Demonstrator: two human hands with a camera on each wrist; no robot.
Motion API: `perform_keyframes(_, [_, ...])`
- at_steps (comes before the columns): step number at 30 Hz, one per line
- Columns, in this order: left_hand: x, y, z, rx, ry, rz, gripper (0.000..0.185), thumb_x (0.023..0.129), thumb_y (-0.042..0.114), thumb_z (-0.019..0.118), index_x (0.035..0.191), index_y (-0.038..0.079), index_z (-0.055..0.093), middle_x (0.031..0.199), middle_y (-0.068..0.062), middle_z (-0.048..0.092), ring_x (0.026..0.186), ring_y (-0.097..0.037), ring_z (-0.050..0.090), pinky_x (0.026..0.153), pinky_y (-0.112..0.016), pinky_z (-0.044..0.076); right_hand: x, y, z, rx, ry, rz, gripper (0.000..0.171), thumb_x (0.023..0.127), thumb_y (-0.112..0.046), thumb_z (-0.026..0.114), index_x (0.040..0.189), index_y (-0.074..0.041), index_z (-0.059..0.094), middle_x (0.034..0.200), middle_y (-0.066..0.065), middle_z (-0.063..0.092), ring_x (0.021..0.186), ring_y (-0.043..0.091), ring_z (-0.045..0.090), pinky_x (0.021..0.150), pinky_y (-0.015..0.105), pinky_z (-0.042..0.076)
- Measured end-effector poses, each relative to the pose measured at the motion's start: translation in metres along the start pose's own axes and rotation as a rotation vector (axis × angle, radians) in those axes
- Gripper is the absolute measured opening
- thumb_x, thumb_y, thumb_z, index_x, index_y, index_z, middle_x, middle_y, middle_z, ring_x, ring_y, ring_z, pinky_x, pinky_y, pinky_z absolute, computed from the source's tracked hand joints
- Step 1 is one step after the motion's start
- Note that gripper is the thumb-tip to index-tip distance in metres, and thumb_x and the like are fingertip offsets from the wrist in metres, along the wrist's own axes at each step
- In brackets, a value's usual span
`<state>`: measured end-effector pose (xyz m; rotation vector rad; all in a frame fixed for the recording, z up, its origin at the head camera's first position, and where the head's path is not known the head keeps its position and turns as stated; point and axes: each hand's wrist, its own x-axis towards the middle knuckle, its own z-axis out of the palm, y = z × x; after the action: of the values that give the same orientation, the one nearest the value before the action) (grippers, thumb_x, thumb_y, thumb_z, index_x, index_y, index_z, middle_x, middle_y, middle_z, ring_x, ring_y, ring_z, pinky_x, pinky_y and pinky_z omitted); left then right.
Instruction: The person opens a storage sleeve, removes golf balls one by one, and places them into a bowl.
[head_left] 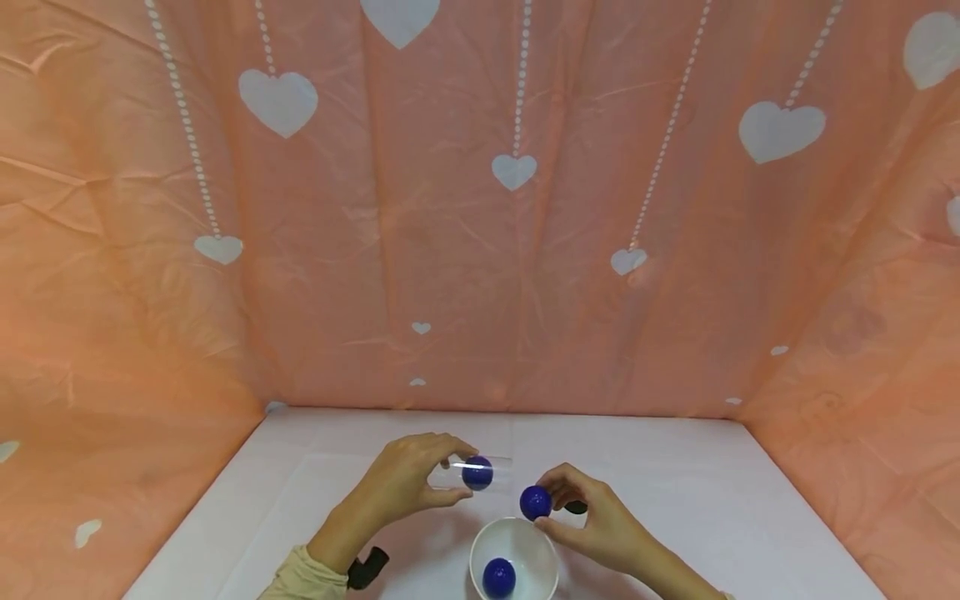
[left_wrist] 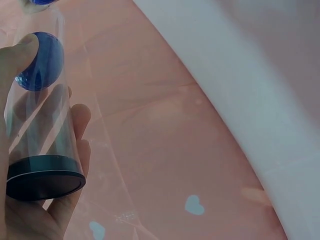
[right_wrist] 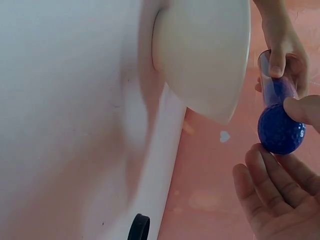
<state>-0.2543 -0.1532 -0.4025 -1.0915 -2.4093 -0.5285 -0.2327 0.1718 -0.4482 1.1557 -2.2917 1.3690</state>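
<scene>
My left hand [head_left: 405, 477] grips a clear tube [left_wrist: 70, 150], which lies about level in the head view with its far end toward the right. One blue dimpled ball [head_left: 477, 472] is inside the tube. A black cap [left_wrist: 46, 185] closes the tube's end by the palm. Between thumb and fingertips, my right hand [head_left: 603, 521] pinches a second blue dimpled ball [right_wrist: 281, 131], near the tube's far end and over the bowl's far side. Below the hands stands a white bowl [head_left: 546, 575] with another blue ball [head_left: 498, 577] in it.
A black round lid [right_wrist: 139, 228] is on the white table [head_left: 660, 450], partly hidden behind my right hand in the head view. Orange cloth [head_left: 450, 250] with white hearts encloses the table at the back and both sides. A black device [head_left: 367, 568] sits at my left wrist.
</scene>
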Motion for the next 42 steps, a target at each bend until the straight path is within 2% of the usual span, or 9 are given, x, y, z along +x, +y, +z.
perform_keyframes(8, [0.000,0.001,0.000,-0.016,-0.002,0.004,0.047,0.083,0.037,0.095,0.124,0.023,0.075,0.110,0.011,0.078,0.086,-0.008,0.071,0.073,-0.025,0.058,-0.004,-0.002,0.003,-0.032,-0.042,-0.021,0.034,0.093,-0.015,0.086,0.120,-0.015,0.066,0.106,-0.002,0.076,0.091,0.008,0.069,0.080,0.032,0.062])
perform_keyframes(19, [0.000,0.001,-0.001,0.006,-0.001,0.008,0.049,0.083,0.038,0.095,0.125,0.023,0.075,0.110,0.010,0.078,0.085,-0.004,0.069,0.072,-0.024,0.057,-0.013,0.000,0.003,-0.042,-0.112,-0.037,0.034,0.095,-0.017,0.085,0.122,-0.016,0.065,0.111,-0.005,0.074,0.092,0.005,0.070,0.084,0.031,0.062])
perform_keyframes(26, [0.001,0.000,-0.001,0.001,0.001,0.006,0.049,0.083,0.037,0.095,0.125,0.022,0.075,0.110,0.009,0.079,0.086,-0.009,0.072,0.073,-0.025,0.058,-0.016,0.001,0.005,-0.038,-0.134,-0.052,0.034,0.096,-0.018,0.083,0.124,-0.016,0.065,0.113,-0.006,0.071,0.096,0.006,0.070,0.085,0.030,0.061])
perform_keyframes(31, [0.002,0.001,-0.002,-0.004,-0.001,0.007,0.049,0.083,0.037,0.095,0.125,0.022,0.075,0.110,0.009,0.079,0.086,-0.012,0.073,0.074,-0.026,0.059,-0.017,0.000,0.004,-0.046,-0.145,-0.040,0.033,0.098,-0.021,0.082,0.125,-0.017,0.065,0.113,-0.006,0.071,0.096,0.006,0.069,0.085,0.030,0.061])
perform_keyframes(37, [0.003,0.001,-0.002,0.002,-0.009,0.005,0.048,0.084,0.038,0.094,0.125,0.022,0.075,0.110,0.010,0.078,0.086,-0.007,0.071,0.073,-0.025,0.058,-0.019,0.000,0.003,-0.043,-0.179,-0.004,0.033,0.099,-0.026,0.081,0.126,-0.019,0.063,0.113,-0.007,0.070,0.098,0.005,0.067,0.086,0.030,0.061])
perform_keyframes(42, [0.003,0.001,-0.001,0.002,-0.004,0.012,0.049,0.083,0.039,0.094,0.125,0.022,0.075,0.110,0.011,0.078,0.086,-0.008,0.072,0.073,-0.024,0.058,-0.019,0.001,0.002,-0.061,-0.190,-0.049,0.033,0.099,-0.022,0.081,0.126,-0.018,0.063,0.114,-0.007,0.070,0.100,0.006,0.067,0.085,0.030,0.061])
